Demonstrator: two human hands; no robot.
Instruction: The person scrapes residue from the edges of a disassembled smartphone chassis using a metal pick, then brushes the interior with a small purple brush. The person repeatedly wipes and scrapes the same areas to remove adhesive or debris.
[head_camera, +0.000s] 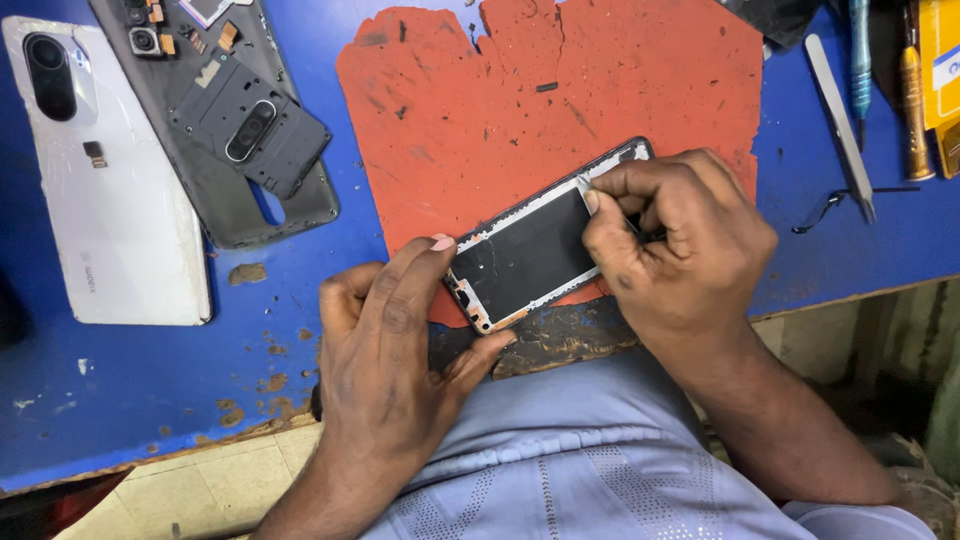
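An opened phone frame (525, 255) with a dark inner plate lies slanted on a worn red mat (520, 110) near the table's front edge. My left hand (385, 350) pins its lower left corner, index finger on the top edge and thumb under the bottom edge. My right hand (680, 240) covers the frame's right end and pinches a thin metal tool (583, 185) whose tip touches the frame's upper rim. The rest of that tool is hidden inside my fingers.
A white phone back cover (110, 200) lies at far left. Beside it sits a grey phone back shell (215, 190) with a dark camera bracket (250, 125) and small parts on it. Tweezers (840, 120) and screwdrivers (912, 100) rest at the right on the blue table (150, 380).
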